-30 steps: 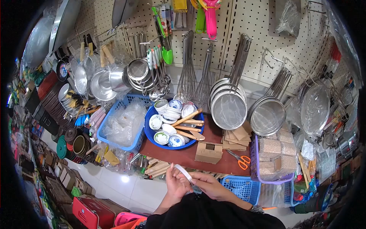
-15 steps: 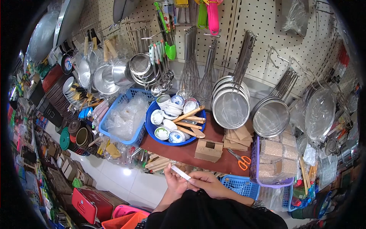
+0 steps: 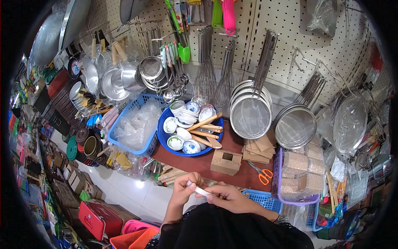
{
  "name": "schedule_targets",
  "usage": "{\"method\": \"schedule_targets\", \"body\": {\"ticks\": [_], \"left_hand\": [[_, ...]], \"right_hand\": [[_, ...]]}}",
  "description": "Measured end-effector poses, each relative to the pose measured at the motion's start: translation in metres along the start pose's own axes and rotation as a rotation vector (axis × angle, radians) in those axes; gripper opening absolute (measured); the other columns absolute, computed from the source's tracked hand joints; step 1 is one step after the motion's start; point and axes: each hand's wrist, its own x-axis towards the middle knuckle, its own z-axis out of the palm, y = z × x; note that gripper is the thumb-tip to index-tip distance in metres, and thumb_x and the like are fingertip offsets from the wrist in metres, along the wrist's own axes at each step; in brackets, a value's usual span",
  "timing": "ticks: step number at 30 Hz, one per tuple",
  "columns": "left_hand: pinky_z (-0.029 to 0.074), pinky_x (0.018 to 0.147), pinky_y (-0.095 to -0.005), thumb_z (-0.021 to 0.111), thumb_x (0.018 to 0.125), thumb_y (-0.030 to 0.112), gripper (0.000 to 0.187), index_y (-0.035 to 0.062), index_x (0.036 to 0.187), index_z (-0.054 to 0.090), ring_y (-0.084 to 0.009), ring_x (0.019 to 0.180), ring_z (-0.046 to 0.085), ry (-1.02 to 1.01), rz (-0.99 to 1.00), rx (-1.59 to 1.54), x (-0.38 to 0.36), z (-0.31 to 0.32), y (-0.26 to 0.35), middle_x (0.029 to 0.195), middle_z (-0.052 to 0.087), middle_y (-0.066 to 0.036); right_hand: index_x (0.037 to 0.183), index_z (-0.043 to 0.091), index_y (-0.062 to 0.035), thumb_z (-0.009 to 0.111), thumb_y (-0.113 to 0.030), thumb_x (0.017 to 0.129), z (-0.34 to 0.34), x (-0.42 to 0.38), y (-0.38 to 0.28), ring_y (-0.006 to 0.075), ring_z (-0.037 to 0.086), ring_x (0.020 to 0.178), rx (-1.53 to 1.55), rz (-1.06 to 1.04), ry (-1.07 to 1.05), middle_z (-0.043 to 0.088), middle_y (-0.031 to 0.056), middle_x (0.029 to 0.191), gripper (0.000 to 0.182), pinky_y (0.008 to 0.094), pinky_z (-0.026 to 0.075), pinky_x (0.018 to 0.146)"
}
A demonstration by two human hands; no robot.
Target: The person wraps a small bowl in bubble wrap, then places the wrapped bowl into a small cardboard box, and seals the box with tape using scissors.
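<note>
A small white strip [image 3: 202, 191] is held between my two hands, low in the middle of the head view. My left hand [image 3: 185, 189] pinches its upper left end between thumb and curled fingers. At its lower right end, my right hand [image 3: 227, 196] closes thumb and fingers on it. Just beyond the hands stands a small brown cardboard box [image 3: 225, 162] on the red-brown surface [image 3: 199, 168]. Orange-handled scissors [image 3: 262, 173] lie to the right of the box, below a pile of flat cardboard pieces [image 3: 259, 148].
Behind the box is a blue basin [image 3: 161, 137] of small bowls and wooden-handled tools. A blue basket [image 3: 143, 152] with plastic wrap stands left, a purple basket [image 3: 297, 202] of wrapped packs right. Strainers [image 3: 251, 118] and whisks [image 3: 204, 79] hang from the pegboard [image 3: 277, 50].
My left hand has risen slightly, and its fingers have curled from a looser, open pose into a pinch on the strip. The strip now lies flatter. The view has shifted slightly.
</note>
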Motion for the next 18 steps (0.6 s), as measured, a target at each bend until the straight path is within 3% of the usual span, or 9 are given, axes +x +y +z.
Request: {"method": "schedule_targets", "body": {"ticks": [2, 18], "left_hand": [[0.030, 0.059, -0.0304, 0.064, 0.091, 0.025, 0.036, 0.0066, 0.069, 0.042, -0.0141, 0.063, 0.033, 0.039, 0.011, -0.106, 0.004, 0.007, -0.005, 0.068, 0.037, -0.001], [0.028, 0.057, -0.0294, 0.060, 0.091, 0.028, 0.038, 0.0084, 0.067, 0.039, -0.0134, 0.059, 0.030, 0.087, -0.012, -0.201, 0.011, 0.027, -0.025, 0.064, 0.033, -0.001]], "right_hand": [[0.131, 0.057, -0.0047, 0.054, -0.021, 0.100, 0.002, -0.001, -0.002, 0.0059, 0.050, 0.079, 0.032, 0.000, 0.037, 0.056, -0.0009, 0.084, 0.034, 0.0227, 0.041, 0.069], [0.131, 0.058, -0.0053, 0.050, -0.016, 0.102, -0.012, -0.010, 0.001, 0.0053, 0.043, 0.074, 0.328, 0.085, 0.025, 0.050, -0.0025, 0.079, 0.033, 0.0211, 0.037, 0.066]]}}
